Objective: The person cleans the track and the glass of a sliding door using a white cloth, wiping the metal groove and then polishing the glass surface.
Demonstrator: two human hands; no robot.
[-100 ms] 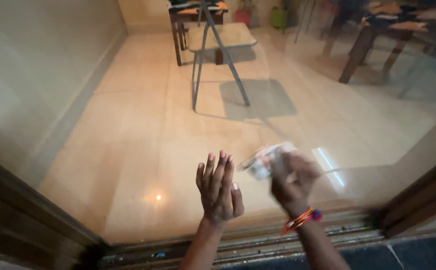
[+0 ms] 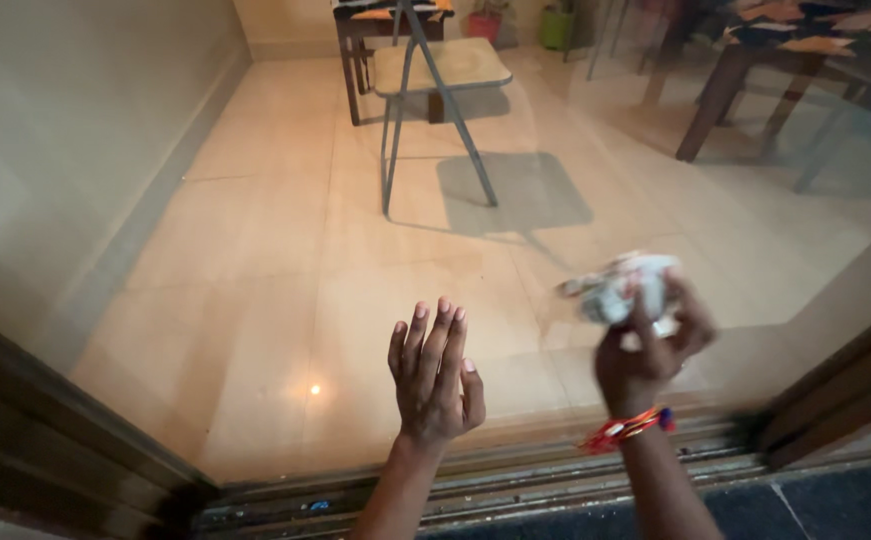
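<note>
The crumpled wad of paper (image 2: 620, 285) sits right of centre in the frame, pressed against the glass pane (image 2: 255, 250). The right hand (image 2: 650, 345) is closed around it from below, fingers clamped on the wad; a red and orange thread band (image 2: 627, 428) circles the wrist.

Change from the picture a moment earlier: the wad and the right hand stood lower and nearer the centre of the frame, just beside the left hand. They are now further right and higher. This reads as a wiping stroke across the glass, moving away from the left hand.

The left hand (image 2: 435, 375) is at lower centre, fingers spread and extended upward, palm toward the glass, holding nothing. Its position is unchanged.

Along the bottom edge runs the sliding door track (image 2: 515, 490), with a dark wooden frame (image 2: 65, 440) at lower left and lower right. Beyond the glass, a tiled floor (image 2: 255, 200) carries a folding metal chair (image 2: 425, 80) at upper centre and a wooden table (image 2: 755, 60) at upper right.
</note>
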